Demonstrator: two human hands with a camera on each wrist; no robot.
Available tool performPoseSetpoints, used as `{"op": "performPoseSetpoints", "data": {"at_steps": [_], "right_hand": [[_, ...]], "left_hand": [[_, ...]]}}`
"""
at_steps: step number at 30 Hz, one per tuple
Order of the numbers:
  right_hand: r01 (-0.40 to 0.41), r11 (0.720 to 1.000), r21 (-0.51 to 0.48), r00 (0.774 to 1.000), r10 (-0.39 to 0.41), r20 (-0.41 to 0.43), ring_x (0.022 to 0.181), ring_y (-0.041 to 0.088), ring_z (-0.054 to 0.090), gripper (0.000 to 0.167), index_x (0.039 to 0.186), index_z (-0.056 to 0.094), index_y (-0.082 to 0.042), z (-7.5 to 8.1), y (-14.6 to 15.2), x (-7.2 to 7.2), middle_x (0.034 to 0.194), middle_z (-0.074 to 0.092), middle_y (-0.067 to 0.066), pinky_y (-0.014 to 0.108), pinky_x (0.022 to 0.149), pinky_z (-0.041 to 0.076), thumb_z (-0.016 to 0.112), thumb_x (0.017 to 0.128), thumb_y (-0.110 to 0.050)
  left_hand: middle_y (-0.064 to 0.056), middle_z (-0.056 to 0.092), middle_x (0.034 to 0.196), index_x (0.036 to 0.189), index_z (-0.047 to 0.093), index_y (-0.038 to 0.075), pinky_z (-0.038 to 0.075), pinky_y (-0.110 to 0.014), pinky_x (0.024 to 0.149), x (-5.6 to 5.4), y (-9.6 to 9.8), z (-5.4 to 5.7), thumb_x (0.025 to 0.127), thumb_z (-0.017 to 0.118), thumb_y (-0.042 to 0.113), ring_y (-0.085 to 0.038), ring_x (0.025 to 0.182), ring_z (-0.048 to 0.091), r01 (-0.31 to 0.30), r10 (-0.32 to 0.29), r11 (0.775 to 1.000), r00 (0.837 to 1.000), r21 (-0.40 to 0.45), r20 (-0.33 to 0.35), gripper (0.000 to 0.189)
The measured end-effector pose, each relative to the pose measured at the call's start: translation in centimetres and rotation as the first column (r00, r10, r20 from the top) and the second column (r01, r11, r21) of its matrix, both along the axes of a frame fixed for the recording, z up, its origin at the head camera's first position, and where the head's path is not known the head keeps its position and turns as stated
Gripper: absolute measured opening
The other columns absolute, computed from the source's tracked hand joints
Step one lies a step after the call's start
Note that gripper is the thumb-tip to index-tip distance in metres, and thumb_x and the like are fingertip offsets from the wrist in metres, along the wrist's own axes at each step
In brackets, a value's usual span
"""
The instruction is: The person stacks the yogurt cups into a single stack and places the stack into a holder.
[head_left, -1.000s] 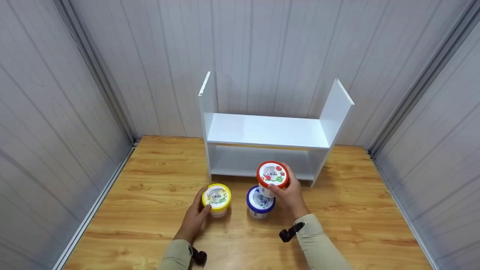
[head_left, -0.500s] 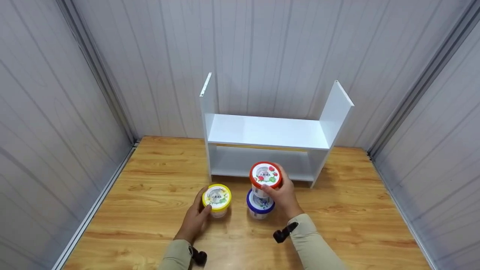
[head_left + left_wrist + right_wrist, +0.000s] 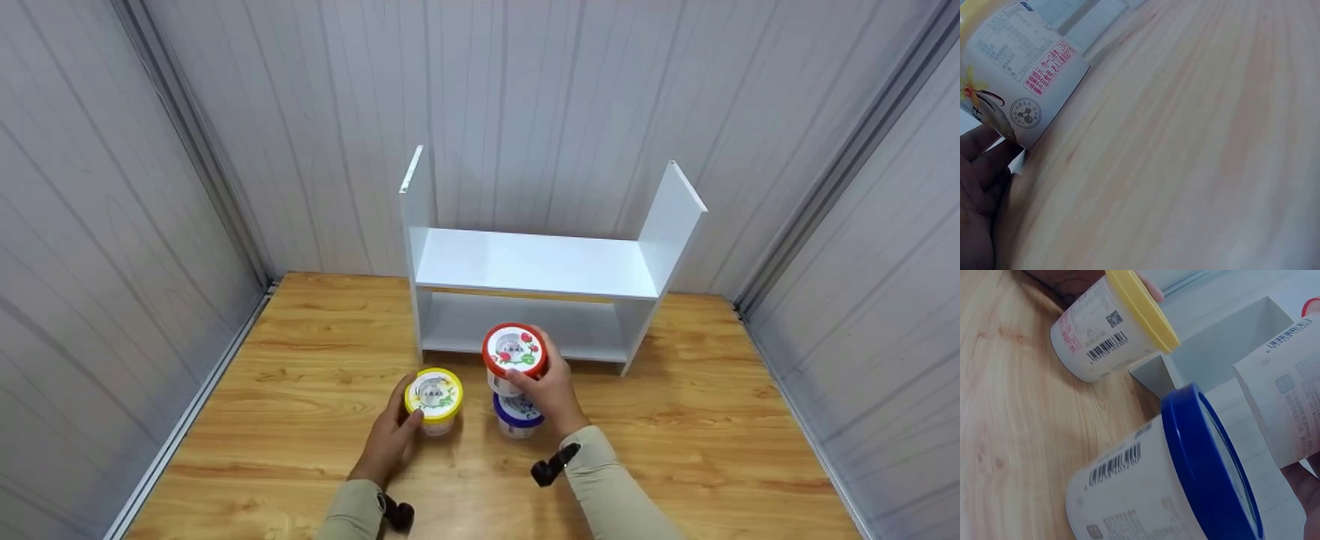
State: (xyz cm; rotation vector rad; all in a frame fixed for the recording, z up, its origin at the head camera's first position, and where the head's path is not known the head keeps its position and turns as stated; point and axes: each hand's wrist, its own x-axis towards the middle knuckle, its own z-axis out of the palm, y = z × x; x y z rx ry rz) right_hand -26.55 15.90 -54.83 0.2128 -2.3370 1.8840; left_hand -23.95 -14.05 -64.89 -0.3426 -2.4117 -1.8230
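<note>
My left hand (image 3: 390, 435) holds a white tub with a yellow lid (image 3: 435, 394) from its left side, the thumb near the rim. In the left wrist view this tub (image 3: 1022, 79) stands upright on the wooden surface. My right hand (image 3: 556, 386) grips a red-lidded tub (image 3: 514, 351) from the right, thumb at the lid's front edge. A blue-lidded tub (image 3: 519, 424) stands just below it, its lid partly covered in the head view. In the right wrist view, a gap shows between the raised tub's base (image 3: 1283, 394) and the blue lid (image 3: 1207, 461).
A white two-level shelf (image 3: 536, 262) with tall side panels stands behind the tubs, near the back wall (image 3: 525, 112). Wood-grain flooring (image 3: 300, 390) extends to both sides. Pale panel walls enclose the left and right. A black camera sits on each wrist.
My right hand has moved left with the red-lidded tub, from over the blue lid's right part to its left part. My left hand and the yellow-lidded tub have stayed still.
</note>
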Motion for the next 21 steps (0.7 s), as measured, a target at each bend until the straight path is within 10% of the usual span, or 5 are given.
{"op": "performPoseSetpoints", "data": {"at_steps": [21], "right_hand": [[-0.066, 0.998, 0.013, 0.995, 0.067, -0.076, 0.126, 0.029, 0.054, 0.093, 0.157, 0.035, -0.013, -0.2, -2.8, -0.2, 0.143, 0.055, 0.013, 0.05, 0.108, 0.045, 0.084, 0.081, -0.033]], "left_hand": [[-0.007, 0.036, 0.162, 0.16, 0.029, 0.025, 0.022, -0.053, 0.121, -0.1, 0.0, 0.2, 0.102, 0.061, 0.034, -0.03, 0.149, 0.03, -0.006, 0.006, 1.0, 1.0, -0.021, 0.011, 0.067]]}}
